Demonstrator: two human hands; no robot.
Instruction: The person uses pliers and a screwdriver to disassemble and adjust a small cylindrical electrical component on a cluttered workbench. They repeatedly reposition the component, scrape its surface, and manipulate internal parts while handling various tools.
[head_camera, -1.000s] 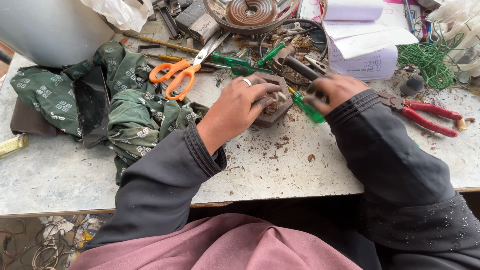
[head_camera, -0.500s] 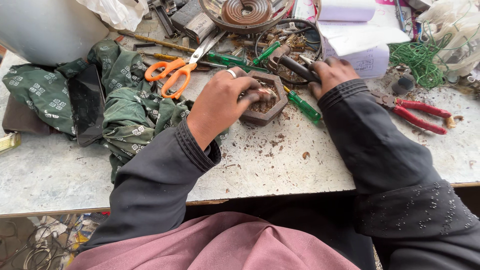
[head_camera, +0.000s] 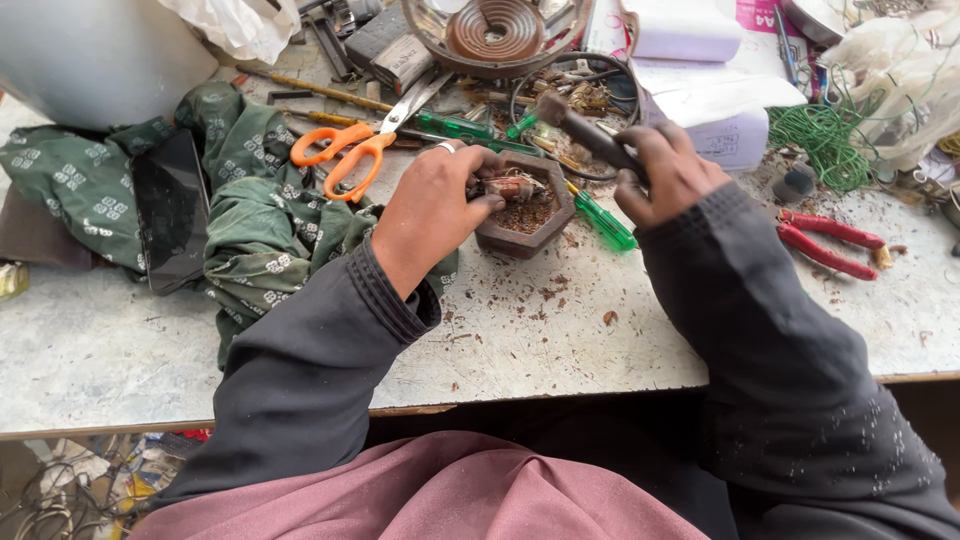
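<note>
Two hands, one block, one hammer.
My left hand (head_camera: 435, 215) pinches a small part atop the hexagonal block (head_camera: 527, 217); right hand (head_camera: 668, 172) fists the hammer (head_camera: 585, 133) just beside. Part hard to make out.

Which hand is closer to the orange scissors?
Left. The left hand rests on the hexagonal block, just right of the orange scissors. The right hand holds a dark tool farther right.
</note>
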